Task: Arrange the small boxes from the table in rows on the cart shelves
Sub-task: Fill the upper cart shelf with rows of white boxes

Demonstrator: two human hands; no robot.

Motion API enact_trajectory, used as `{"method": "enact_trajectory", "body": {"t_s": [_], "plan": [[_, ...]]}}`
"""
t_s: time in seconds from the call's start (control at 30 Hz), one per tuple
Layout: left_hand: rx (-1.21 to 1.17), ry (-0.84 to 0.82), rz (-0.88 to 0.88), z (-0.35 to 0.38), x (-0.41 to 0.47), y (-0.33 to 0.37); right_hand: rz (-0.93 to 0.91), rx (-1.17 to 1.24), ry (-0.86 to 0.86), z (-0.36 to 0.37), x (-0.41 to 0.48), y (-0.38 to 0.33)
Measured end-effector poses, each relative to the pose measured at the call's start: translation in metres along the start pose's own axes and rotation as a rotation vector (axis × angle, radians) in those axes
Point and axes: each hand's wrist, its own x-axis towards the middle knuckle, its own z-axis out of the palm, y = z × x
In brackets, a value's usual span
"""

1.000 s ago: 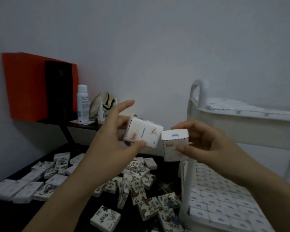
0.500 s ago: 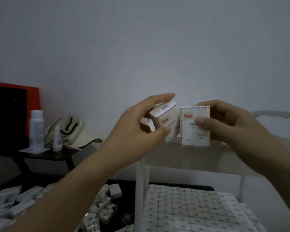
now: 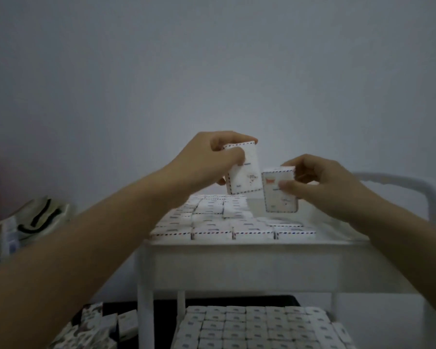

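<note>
While both hands hover over the top shelf (image 3: 237, 263) of the white cart, the left hand (image 3: 207, 159) grips a small white cardboard box with a red-and-blue striped border (image 3: 247, 177), tilted, fingers curled over its top. Just beside it and lower, the right hand (image 3: 322, 182) pinches a second such box (image 3: 280, 197) nearly upright between thumb and fingers. Rows of matching boxes (image 3: 212, 222) cover the shelf's left part; loose boxes (image 3: 96, 331) lie on the black table (image 3: 237, 300).
</note>
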Motion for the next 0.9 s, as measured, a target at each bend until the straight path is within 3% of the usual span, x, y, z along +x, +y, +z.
{"method": "enact_trajectory", "body": {"t_s": [0.1,0.27,0.57,0.67,0.77,0.9], "plan": [[0.091,-0.011,-0.025,0.003,0.025,-0.003,-0.020,-0.163,-0.045,0.005,-0.003,0.000],[0.162,-0.036,-0.093,0.014,0.053,-0.014,0.115,-0.107,-0.293,0.001,-0.011,0.000],[0.181,-0.364,-0.143,0.043,0.057,-0.028,0.147,-0.199,-0.456,0.006,-0.010,-0.001],[0.290,-0.439,-0.152,0.043,0.054,-0.034,0.152,-0.268,-0.510,0.005,-0.011,-0.003],[0.409,-0.460,-0.139,0.041,0.054,-0.038,0.095,-0.317,-0.492,0.005,-0.014,-0.006],[0.469,-0.531,-0.182,0.040,0.052,-0.040,-0.023,-0.422,-0.319,0.004,-0.014,-0.005]]}}
